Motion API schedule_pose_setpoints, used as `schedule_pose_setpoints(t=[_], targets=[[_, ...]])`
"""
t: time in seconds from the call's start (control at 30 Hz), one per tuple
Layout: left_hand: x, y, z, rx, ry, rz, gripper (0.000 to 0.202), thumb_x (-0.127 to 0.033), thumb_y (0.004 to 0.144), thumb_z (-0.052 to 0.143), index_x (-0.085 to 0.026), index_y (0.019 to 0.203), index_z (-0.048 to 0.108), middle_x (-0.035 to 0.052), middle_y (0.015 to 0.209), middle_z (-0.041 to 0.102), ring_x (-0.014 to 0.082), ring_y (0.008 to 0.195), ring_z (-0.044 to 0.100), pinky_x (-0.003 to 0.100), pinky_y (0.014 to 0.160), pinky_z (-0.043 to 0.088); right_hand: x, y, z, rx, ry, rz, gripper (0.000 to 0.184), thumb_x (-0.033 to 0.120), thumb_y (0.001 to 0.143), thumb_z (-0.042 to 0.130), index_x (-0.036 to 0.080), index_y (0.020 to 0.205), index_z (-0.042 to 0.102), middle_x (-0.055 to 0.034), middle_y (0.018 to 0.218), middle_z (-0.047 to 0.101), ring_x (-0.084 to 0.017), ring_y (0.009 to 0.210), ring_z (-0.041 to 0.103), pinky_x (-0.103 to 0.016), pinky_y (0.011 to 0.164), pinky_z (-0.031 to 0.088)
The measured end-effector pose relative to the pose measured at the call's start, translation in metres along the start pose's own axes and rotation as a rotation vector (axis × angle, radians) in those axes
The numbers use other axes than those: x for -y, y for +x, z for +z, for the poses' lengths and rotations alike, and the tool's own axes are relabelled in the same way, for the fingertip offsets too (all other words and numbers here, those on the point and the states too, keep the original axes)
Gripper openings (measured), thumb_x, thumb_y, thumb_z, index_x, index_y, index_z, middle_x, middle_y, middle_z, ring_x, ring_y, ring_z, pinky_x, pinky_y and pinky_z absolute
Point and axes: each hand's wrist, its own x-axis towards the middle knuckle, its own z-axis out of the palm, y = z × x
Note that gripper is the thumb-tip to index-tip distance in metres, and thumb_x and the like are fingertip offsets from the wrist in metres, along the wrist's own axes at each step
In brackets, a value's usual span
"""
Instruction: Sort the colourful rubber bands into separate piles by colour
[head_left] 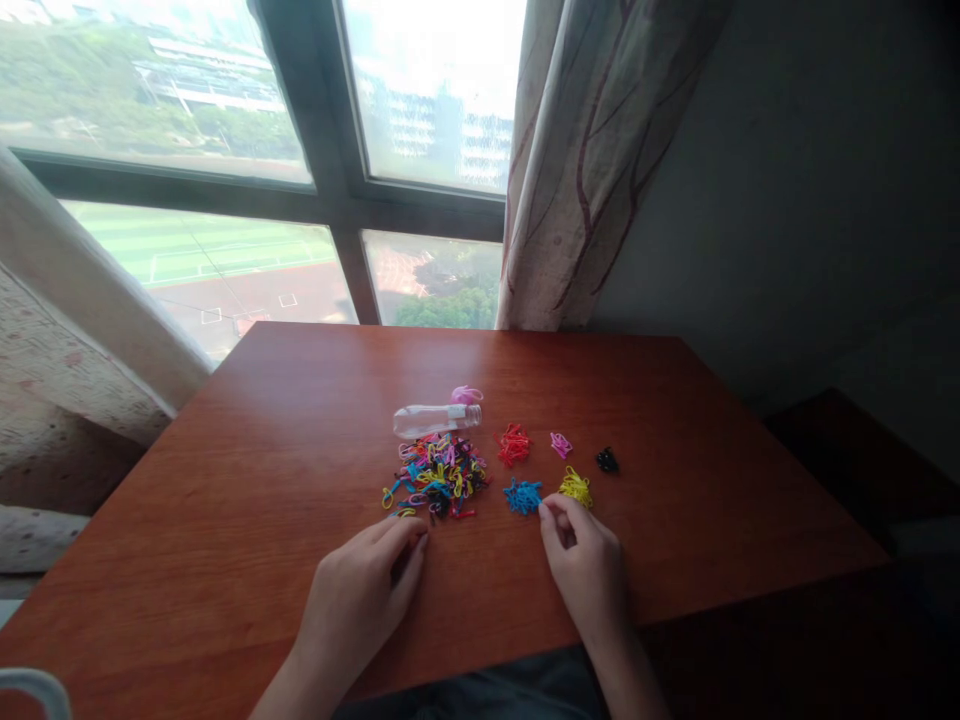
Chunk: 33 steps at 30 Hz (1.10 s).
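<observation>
A mixed pile of small coloured rubber bands [444,474] lies mid-table. My left hand [364,580] rests just in front of it, thumb and forefinger pinched together; anything between them is too small to make out. My right hand [589,560] is closed in a pinch, its fingertips at the right edge of a pile of blue rubber bands [522,496]. Whatever those fingertips hold is hidden. Just beyond this hand sits a pile of yellow rubber bands [576,486]. Farther back are red rubber bands [514,444], a few pink rubber bands [561,445] and black rubber bands [607,460].
Behind the mixed pile a clear plastic bottle [431,420] lies on its side, mouth to the right. A pink looped item [466,395] is just past it. The wooden table [300,420] meets a window with curtains [570,200]. A white curved object [34,685] shows at lower left.
</observation>
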Motion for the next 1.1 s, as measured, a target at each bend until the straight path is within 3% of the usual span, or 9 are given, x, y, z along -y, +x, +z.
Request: schedule_pose_setpoints(t=[0.33,0.53,0.73,0.93,1.1], targets=[[-0.004,0.001,0.001,-0.009,0.095,0.021,0.021,-0.029,0.094,0.045,-0.026,0.091,0.066,-0.0005,0.089,0.076,0.0174,0.075,0.072,0.024,0.060,0.050,0.014,-0.001,0.003,0.004,-0.036,-0.060,0.023,0.030,0.098,0.047,0.021,0.086,0.065,-0.0023,0.072,0.067,-0.015,0.060,0.062,-0.025,0.061,0.041],[-0.019,0.010,0.011,0.060,0.127,0.075,0.025,-0.026,0.097,0.043,-0.024,0.093,0.067,0.0014,0.083,0.074,0.0179,0.070,0.070,0.026,0.059,0.048,0.027,-0.010,0.009,0.119,0.036,-0.124,0.020,0.023,0.097,0.047,0.021,0.085,0.063,-0.0009,0.070,0.065,-0.015,0.063,0.061,-0.025,0.063,0.039],[-0.033,0.022,0.021,0.072,0.146,0.062,0.022,-0.024,0.096,0.046,-0.025,0.102,0.067,0.0022,0.088,0.074,0.0191,0.073,0.070,0.026,0.058,0.045,0.030,-0.010,0.009,0.189,0.078,-0.185,0.017,0.021,0.096,0.048,0.021,0.086,0.061,0.0004,0.070,0.064,-0.014,0.063,0.059,-0.025,0.062,0.037],[-0.039,0.030,0.022,0.118,0.166,0.024,0.020,-0.024,0.095,0.047,-0.025,0.093,0.067,0.0018,0.085,0.074,0.0198,0.075,0.070,0.026,0.059,0.044,0.027,-0.008,0.008,0.198,0.121,-0.160,0.015,0.022,0.095,0.050,0.021,0.086,0.062,0.0016,0.068,0.062,-0.013,0.062,0.059,-0.024,0.061,0.038],[-0.039,0.029,0.024,0.092,0.158,0.038,0.019,-0.023,0.094,0.048,-0.023,0.089,0.066,0.0019,0.084,0.074,0.0187,0.073,0.069,0.026,0.059,0.043,0.030,-0.007,0.006,0.212,0.140,-0.144,0.015,0.022,0.094,0.050,0.022,0.085,0.062,0.0017,0.068,0.062,-0.013,0.062,0.059,-0.023,0.060,0.038]])
